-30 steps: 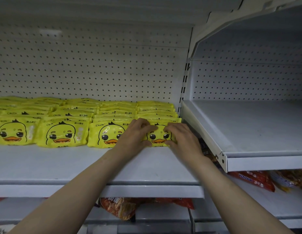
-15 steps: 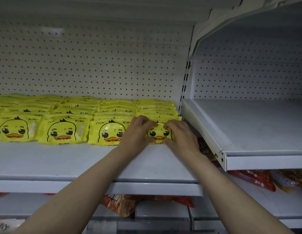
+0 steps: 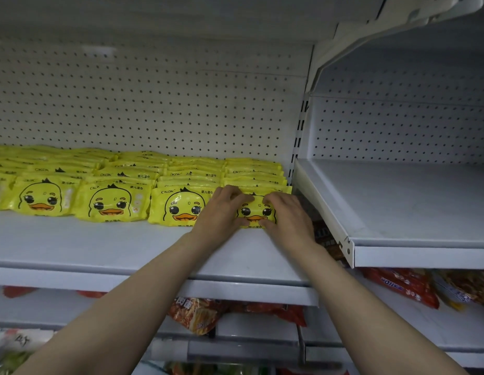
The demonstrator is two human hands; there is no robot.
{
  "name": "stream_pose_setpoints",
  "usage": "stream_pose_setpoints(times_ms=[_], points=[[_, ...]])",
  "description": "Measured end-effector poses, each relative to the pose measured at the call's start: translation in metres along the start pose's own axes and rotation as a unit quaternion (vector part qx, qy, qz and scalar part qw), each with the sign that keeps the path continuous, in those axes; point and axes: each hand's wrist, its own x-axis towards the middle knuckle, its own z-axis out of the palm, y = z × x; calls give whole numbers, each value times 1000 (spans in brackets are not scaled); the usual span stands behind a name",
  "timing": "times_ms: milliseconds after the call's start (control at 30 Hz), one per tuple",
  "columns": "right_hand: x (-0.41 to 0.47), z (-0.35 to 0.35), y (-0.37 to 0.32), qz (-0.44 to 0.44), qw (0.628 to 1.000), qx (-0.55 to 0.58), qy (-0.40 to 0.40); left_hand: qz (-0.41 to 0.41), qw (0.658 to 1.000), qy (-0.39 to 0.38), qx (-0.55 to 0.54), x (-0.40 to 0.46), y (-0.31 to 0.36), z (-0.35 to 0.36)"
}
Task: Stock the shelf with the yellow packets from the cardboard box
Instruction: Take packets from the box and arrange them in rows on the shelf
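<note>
- Arms reach up from 6 o'clock, one from each side, and meet at the front row of packets.
- Red snack bags (image 3: 197, 315) sit on the lower shelf at 6 o'clock, under the arms. They are not part of this job.
- The white shelf (image 3: 100, 247) has a bare strip along its front, at 8 o'clock from the hands.
- The left hand (image 3: 219, 212) grips the left end of the front yellow packet (image 3: 255, 211), with fingers curled over the top and thumb under it.
- The right hand (image 3: 287, 215) grips the right end of the same packet in the same way.
- That packet stands at the right end of the front row, touching the packet beside it (image 3: 178, 207) at 9 o'clock.
- More yellow packets (image 3: 251, 171) lie in rows behind it, at 12 o'clock from the hands, back to the dotted wall.
- The empty shelf (image 3: 397, 201) next door is at 3 o'clock.
- The cardboard box is not in view.
- Step in hand, I think: setting this packet straight in its row.
- Next, I think, both hands should let go gently so the packet does not tip, then go back to the box for more.
</note>
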Motion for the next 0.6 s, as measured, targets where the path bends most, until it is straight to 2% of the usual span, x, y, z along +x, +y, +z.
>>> stream_pose_setpoints(times_ms=[200, 400, 600], points=[[-5, -2, -20, -19, 1000, 6, 19, -51, 999, 11, -1, -35, -9, -30], [5, 11, -72, -75, 997, 31, -16, -130, 991, 30, 10, -69, -53, -71], [23, 40, -114, -82, 995, 28, -48, -137, 991, 2, 1, -79, -95, -84]])
